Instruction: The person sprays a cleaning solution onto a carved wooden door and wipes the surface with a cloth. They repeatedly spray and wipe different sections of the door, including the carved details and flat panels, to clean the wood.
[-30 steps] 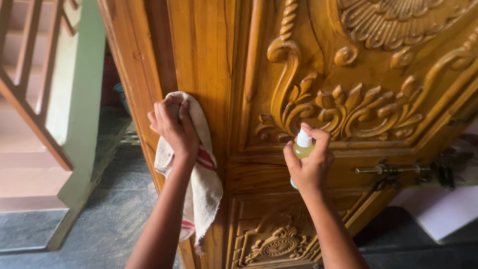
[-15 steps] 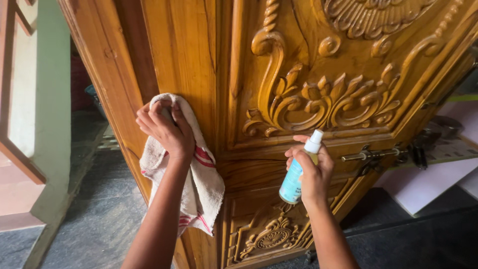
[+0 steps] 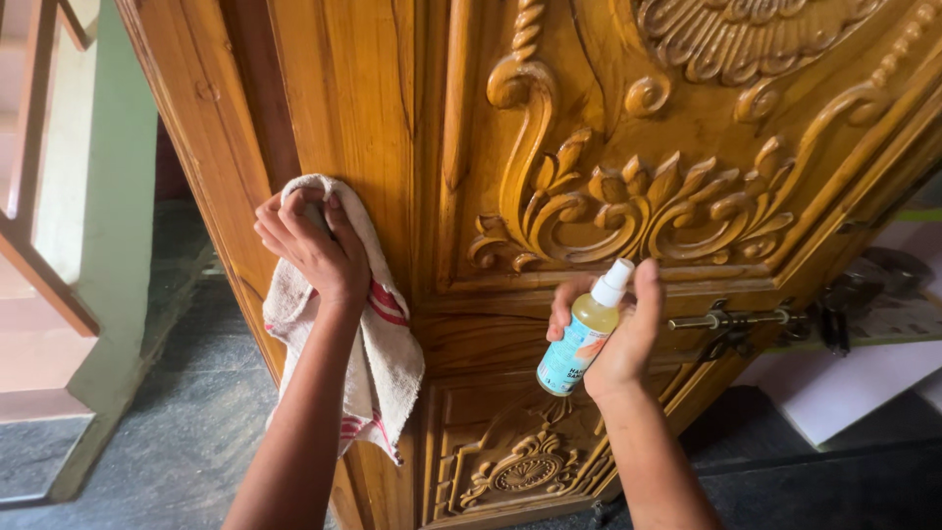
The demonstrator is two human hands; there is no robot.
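- Pressing a cloth (image 3: 368, 344) against the edge of a carved wooden door (image 3: 628, 147), my left hand (image 3: 309, 240) is curled tight over the bunched top of the fabric, fingers closed on it.
- I see the cloth is off-white with red stripes; most of it hangs loose below the wrist, draped along the door's edge.
- My right hand (image 3: 613, 334) is wrapped around a small spray bottle (image 3: 581, 334), held tilted just in front of the door's middle rail, below the carved leaf scrollwork.
- I note the bottle has a white nozzle (image 3: 616, 280) pointing up toward the carving, yellowish liquid and a light blue label; the thumb lies beside the nozzle.
- A metal bolt latch (image 3: 736, 319) sits on the door just right of that hand, with grey stone floor (image 3: 186, 432) below.
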